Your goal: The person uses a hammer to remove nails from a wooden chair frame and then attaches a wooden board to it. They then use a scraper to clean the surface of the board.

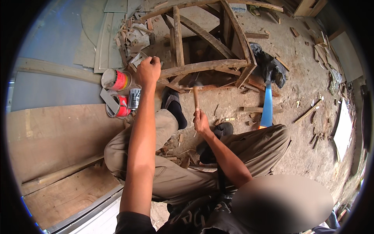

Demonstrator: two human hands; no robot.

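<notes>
In front of me on the ground lies an old wooden frame (202, 67), with posts, rails and diagonal braces. My left hand (149, 71) is closed in a fist at the left end of its near rail; what the fingers hold, if anything, is hidden. My right hand (201, 121) is wrapped round the wooden handle of a hammer (196, 97). The hammer's head is blurred and points up at the lower edge of the frame, near a reddish wooden strip (216, 87). I cannot tell whether it touches the wood.
Paint cans (116, 80) stand left of my left forearm, beside a wooden board (66, 128). A handsaw with a blue blade (267, 105) lies to the right by a black plastic bag (272, 68). Wood scraps (307, 111) litter the dirt floor. My feet are close below the frame.
</notes>
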